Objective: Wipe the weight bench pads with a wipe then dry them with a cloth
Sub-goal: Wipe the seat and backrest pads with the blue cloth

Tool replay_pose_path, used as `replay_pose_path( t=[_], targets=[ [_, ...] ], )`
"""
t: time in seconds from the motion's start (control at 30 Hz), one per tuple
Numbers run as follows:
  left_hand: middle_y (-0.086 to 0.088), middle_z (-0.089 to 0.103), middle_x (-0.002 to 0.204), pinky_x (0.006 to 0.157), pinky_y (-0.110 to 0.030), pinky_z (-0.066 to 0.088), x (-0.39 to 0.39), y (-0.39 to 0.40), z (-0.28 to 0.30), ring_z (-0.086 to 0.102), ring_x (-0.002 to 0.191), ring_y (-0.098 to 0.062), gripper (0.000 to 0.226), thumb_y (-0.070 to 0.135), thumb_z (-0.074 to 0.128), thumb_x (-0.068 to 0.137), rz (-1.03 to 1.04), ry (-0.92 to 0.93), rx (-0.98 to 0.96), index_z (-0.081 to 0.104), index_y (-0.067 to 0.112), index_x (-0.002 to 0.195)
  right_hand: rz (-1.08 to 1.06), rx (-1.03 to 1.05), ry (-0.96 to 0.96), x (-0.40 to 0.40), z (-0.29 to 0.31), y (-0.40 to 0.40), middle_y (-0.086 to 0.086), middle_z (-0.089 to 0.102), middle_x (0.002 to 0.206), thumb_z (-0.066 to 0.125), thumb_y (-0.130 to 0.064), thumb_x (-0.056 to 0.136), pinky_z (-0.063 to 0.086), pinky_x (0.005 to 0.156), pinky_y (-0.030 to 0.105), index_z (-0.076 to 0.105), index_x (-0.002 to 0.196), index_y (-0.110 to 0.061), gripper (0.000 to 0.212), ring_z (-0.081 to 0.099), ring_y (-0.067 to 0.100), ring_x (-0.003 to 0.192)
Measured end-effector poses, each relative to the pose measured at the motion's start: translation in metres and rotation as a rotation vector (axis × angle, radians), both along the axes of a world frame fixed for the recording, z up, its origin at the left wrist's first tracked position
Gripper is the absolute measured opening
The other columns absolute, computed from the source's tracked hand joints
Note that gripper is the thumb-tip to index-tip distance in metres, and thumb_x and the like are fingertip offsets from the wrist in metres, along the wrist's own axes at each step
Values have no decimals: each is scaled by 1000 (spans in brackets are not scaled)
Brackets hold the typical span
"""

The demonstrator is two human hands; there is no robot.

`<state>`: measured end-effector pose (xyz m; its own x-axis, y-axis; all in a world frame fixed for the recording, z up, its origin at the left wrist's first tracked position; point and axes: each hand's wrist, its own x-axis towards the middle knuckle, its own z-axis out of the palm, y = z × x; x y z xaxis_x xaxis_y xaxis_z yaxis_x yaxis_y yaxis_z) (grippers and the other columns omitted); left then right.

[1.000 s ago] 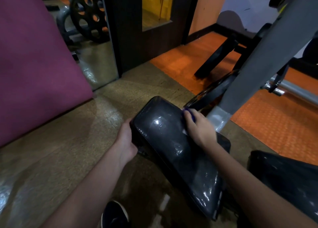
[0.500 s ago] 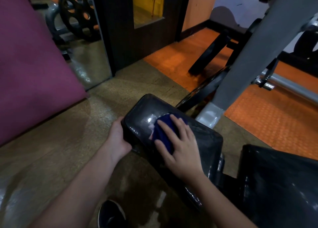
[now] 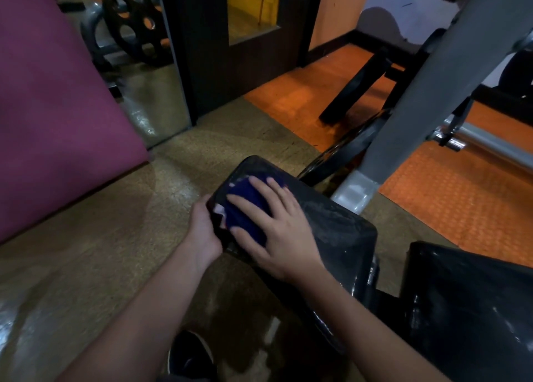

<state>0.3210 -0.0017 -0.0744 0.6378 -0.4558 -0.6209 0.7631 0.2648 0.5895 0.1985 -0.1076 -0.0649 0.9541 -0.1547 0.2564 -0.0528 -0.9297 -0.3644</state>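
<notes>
Flat right hand on crumpled blue cloth, left hand clasping glossy black pad edge.

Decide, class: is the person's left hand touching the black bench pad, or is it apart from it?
Touching. The head view shows the left hand wrapped around the near left edge of the bench pad, with no gap, while the right hand presses the blue cloth on top.

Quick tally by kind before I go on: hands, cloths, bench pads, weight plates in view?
Hands: 2 (left hand, right hand)
Blue cloth: 1
Black bench pads: 2 (near pad, second pad)
Weight plate: 1
Total: 6
</notes>
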Motion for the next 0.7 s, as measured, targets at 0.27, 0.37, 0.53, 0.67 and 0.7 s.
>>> replay_pose_path(
  t=[0.27, 0.37, 0.53, 0.67, 0.7],
  targets=[
    [-11, 72, 90, 82, -33, 54, -1, -4, 0, 69, 80, -28, 34, 34, 44, 96, 5, -16, 62, 73, 15, 97, -521, 242, 66, 53, 7, -42, 0, 60, 134, 30, -68, 101, 44, 100, 40, 53, 141, -42, 53, 57, 30, 123],
    [-13, 75, 89, 89, -37, 51, 0, -5, 3, 71, 84, -31, 40, 36, 42, 100, 4, -13, 39, 74, 13, 96, -374, 94, 94, 97, 22, -9, 3, 56, 139, 35, -65, 100, 39, 108, 45, 59, 136, -39, 50, 51, 33, 129],
    [-14, 77, 93, 87, -41, 52, -2, 5, 1, 69, 89, -32, 48, 45, 34, 104, -9, 36, -65, 71, 14, 105, 0, -24, 9, 25, 8, 8, -5, 32, 165, 38, -60, 103, 9, 128, 49, 47, 148, -45, 49, 16, 24, 157],
    [-14, 70, 115, 93, -38, 52, 2, 3, -3, 70, 97, -30, 45, 37, 40, 100, -86, 32, -70, 69, 10, 122, -228, 125, -9, 10, -2, -35, -5, 42, 156, 35, -64, 102, 31, 121, 50, 43, 150, -47, 51, 39, 23, 145],
    [-14, 73, 110, 89, -36, 54, 2, 2, -4, 72, 93, -29, 43, 36, 41, 100, -80, 29, -47, 72, 10, 115, -342, 183, 15, 25, 2, -43, -4, 52, 147, 33, -67, 101, 39, 113, 48, 47, 146, -47, 51, 49, 24, 135]
  ],
)
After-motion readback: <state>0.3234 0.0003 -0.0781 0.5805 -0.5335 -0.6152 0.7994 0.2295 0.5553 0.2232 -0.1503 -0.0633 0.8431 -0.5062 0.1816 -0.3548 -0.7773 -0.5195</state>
